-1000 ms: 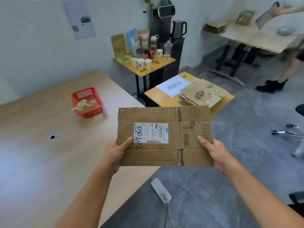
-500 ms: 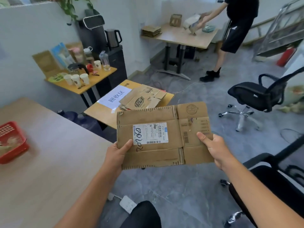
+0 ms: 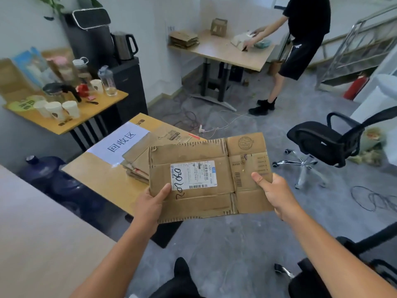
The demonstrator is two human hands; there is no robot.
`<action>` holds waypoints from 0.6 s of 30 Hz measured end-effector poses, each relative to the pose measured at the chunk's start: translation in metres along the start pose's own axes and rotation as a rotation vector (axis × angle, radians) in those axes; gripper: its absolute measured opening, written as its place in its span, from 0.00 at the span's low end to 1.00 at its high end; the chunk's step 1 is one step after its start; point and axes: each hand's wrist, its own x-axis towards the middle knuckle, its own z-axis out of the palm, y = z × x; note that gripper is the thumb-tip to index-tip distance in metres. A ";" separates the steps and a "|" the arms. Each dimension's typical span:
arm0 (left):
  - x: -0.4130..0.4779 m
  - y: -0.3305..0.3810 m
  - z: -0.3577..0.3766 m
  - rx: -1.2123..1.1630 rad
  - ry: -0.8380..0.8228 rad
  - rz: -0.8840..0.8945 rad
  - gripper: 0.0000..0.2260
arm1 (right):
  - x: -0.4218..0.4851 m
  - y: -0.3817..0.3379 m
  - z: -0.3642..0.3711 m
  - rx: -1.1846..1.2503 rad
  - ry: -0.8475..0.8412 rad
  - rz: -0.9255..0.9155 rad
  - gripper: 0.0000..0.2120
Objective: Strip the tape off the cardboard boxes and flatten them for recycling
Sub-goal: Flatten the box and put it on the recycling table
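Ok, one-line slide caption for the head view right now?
The left hand and right hand hold a flattened cardboard box near the stack of flat boxes on the low table.

- Two bare hands are being shown: the left hand (image 3: 150,203) at the near left, the right hand (image 3: 277,194) at the near right.
- The left forearm (image 3: 111,261) and the right forearm (image 3: 335,250) are being left uncovered all the way to the near edge.
- Black clothing (image 3: 178,282) is being worn on the lower body, at the near centre between the forearms.
- Whether its rounded upper tip is a knee or a shoe cannot be told.
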 end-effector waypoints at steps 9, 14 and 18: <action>0.110 0.023 0.003 -0.053 0.170 -0.066 0.18 | 0.166 -0.027 0.076 -0.182 -0.178 0.027 0.11; 0.136 0.015 0.005 -0.061 0.395 -0.114 0.15 | 0.247 -0.029 0.136 -0.329 -0.316 -0.054 0.09; 0.161 0.012 0.014 -0.018 0.626 -0.151 0.20 | 0.314 -0.029 0.188 -0.448 -0.485 -0.126 0.09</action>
